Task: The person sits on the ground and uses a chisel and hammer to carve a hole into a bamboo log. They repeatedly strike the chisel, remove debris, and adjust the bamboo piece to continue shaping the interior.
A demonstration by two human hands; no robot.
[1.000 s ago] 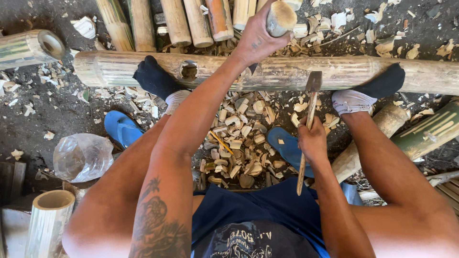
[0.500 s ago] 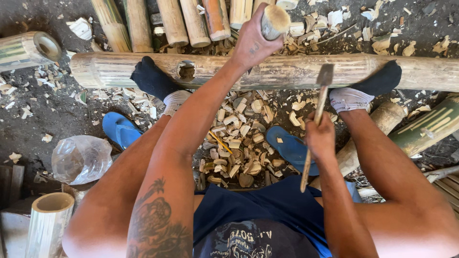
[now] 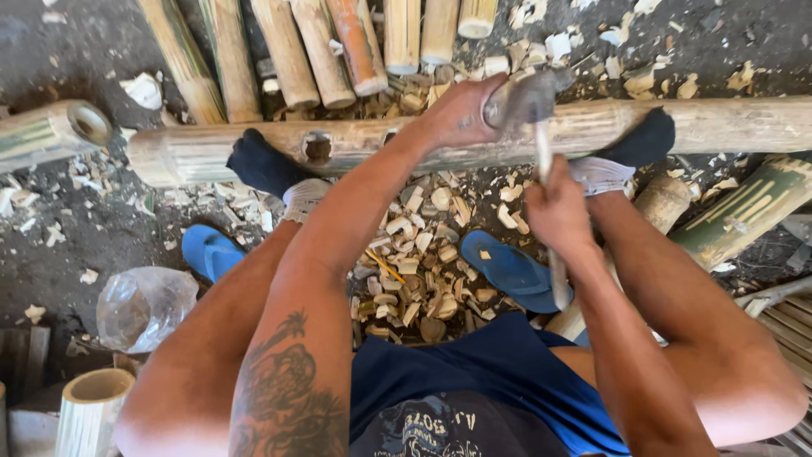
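My left hand (image 3: 461,114) is shut on a short wooden club (image 3: 524,97), which is blurred with motion and sits right over the long bamboo pole (image 3: 744,123). My right hand (image 3: 558,211) grips the thin wooden shaft of a chisel-like tool (image 3: 544,152). The tool's far end meets the club just above the pole. Both my socked feet, the left foot (image 3: 262,161) and the right foot (image 3: 639,144), rest against the pole. A round hole (image 3: 317,148) is cut in the pole near the left foot.
Bamboo chips (image 3: 423,279) are heaped between my legs, with two blue sandals (image 3: 207,250) (image 3: 507,267) beside them. Cut bamboo lengths (image 3: 292,51) lie beyond the pole, more bamboo (image 3: 744,211) lies at the right, a clear plastic bag (image 3: 144,305) at the left.
My left hand has swung the club down from its raised position onto the far end of the tool. My right hand has shifted the tool up towards the pole.
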